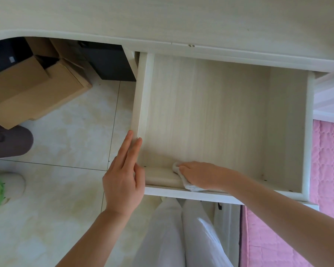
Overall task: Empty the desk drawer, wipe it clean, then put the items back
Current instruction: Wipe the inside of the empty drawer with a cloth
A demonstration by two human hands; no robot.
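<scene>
The pale wooden desk drawer (210, 112) is pulled far out and holds no items. My right hand (199, 175) reaches into its near left corner and grips a crumpled white cloth (187, 185), pressing it against the inside of the front wall. My left hand (123, 176) lies with straight fingers against the outer face of the drawer's left side wall (141, 105), near the front corner. The desk top (162, 18) runs across the upper part of the view.
Under the desk at the left stand cardboard boxes (33, 87) and a black box (108, 62) on a pale tiled floor (66, 151). A pink quilted cover (328, 166) lies at the right. My white trouser legs (181, 237) are below the drawer front.
</scene>
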